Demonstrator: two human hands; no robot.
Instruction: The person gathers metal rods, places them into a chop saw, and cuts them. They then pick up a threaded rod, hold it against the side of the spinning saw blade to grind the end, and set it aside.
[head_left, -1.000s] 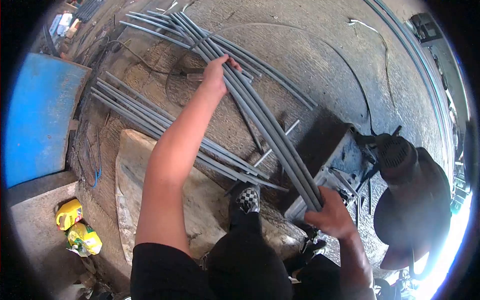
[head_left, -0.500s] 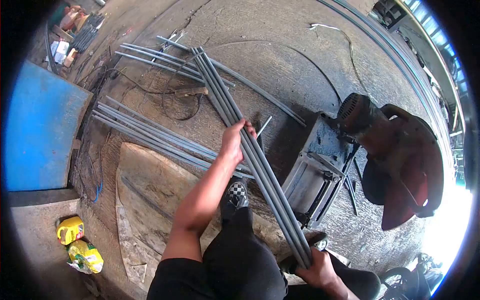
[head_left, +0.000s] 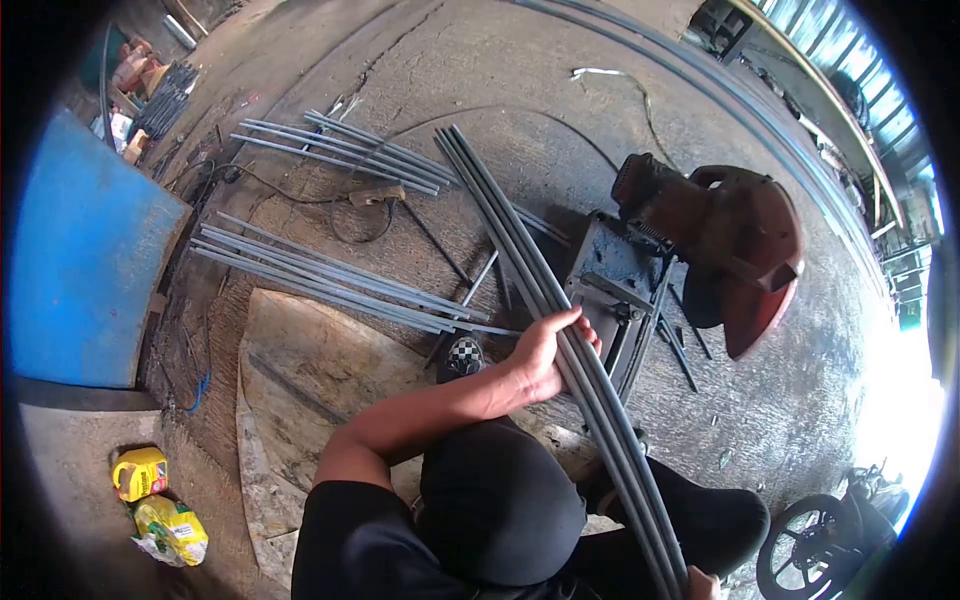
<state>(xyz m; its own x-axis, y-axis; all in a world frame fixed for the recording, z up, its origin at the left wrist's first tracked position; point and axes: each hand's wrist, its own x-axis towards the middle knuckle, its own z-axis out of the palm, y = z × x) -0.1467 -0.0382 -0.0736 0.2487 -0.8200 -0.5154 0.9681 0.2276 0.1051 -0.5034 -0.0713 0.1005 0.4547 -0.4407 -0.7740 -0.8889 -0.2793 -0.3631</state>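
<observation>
A bundle of several long grey metal pipes [head_left: 512, 250] slants from the upper middle down to the lower right, above my legs. My left hand [head_left: 548, 358] is wrapped round the bundle near its middle, thumb on top. At the bundle's near end my right hand [head_left: 703, 584] is closed on the pipes, partly cut off by the frame's bottom edge. Just beyond my left hand is a dark red chop saw [head_left: 715, 225] on a metal base [head_left: 612, 262]; the bundle passes in front of part of that base.
Two groups of loose pipes, a farther one [head_left: 345, 150] and a nearer one [head_left: 330, 275], lie on the floor at left. A cable runs to a small box [head_left: 377, 195]. A blue panel [head_left: 85, 260], yellow containers [head_left: 140, 472] and a motorcycle wheel [head_left: 805, 562] stand around.
Both hands and the bundle have moved right and toward me in view. My left hand still grips mid-bundle, my right hand its near end. The camera view has also shifted.
</observation>
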